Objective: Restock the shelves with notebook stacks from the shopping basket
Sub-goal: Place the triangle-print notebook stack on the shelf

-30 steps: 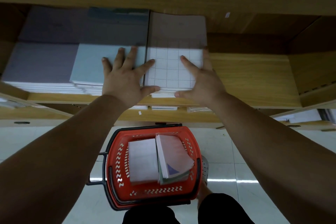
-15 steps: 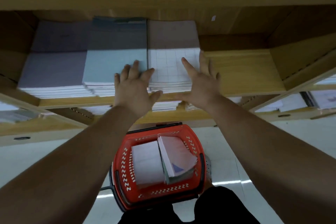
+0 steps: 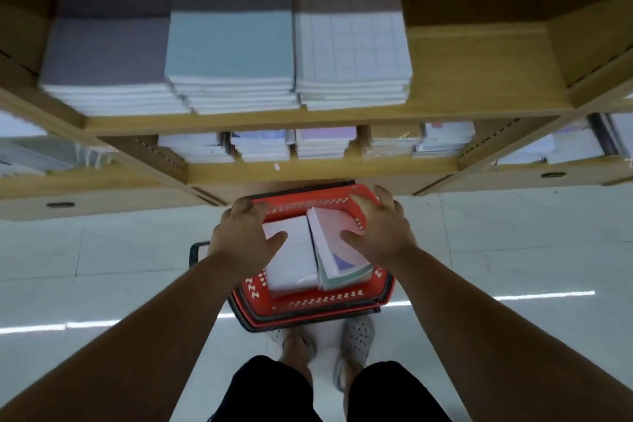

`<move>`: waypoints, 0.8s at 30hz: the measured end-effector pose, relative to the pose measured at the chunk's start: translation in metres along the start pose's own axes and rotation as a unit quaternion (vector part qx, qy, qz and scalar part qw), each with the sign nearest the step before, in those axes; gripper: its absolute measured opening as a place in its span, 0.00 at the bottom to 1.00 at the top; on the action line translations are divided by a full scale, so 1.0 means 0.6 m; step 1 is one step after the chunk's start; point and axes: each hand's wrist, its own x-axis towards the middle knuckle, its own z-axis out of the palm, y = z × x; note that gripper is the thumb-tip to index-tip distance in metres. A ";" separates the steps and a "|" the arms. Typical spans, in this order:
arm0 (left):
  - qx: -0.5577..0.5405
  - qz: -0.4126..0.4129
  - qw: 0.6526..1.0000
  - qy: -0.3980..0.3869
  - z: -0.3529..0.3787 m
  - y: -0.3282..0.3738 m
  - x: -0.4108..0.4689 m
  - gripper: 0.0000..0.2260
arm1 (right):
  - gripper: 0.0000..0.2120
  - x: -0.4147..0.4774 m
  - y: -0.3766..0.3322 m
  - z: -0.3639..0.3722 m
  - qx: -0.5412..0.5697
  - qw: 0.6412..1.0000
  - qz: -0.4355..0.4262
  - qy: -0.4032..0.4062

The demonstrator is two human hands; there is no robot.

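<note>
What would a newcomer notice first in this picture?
A red basket on the floor, low in the middle, holds notebooks, and the left hand and right hand spread over them. Above, three notebook stacks sit side by side on the wooden shelf, with bare wood at their right.

Left hand (image 3: 241, 236), right hand (image 3: 383, 233) over basket (image 3: 308, 305)

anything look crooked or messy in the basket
Yes: in the basket, the right stack of notebooks sits tilted with its pages fanned, beside the flat white stack.
</note>
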 end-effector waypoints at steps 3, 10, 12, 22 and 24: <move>-0.027 -0.049 0.998 -0.037 0.066 -0.020 0.002 0.29 | 0.39 0.015 0.028 0.057 0.001 0.997 -0.004 -0.074; -0.083 -0.091 0.986 -0.108 0.248 -0.070 0.053 0.30 | 0.37 0.063 0.095 0.223 0.036 0.987 0.037 -0.153; -0.108 -0.086 0.981 -0.134 0.302 -0.085 0.082 0.30 | 0.36 0.089 0.115 0.275 0.047 0.984 0.055 -0.160; -0.260 -0.108 0.939 -0.196 0.568 -0.087 0.248 0.33 | 0.33 0.226 0.227 0.495 0.062 0.983 0.046 -0.164; -0.308 -0.130 0.920 -0.202 0.605 -0.078 0.270 0.34 | 0.34 0.238 0.249 0.527 0.051 0.983 0.018 -0.177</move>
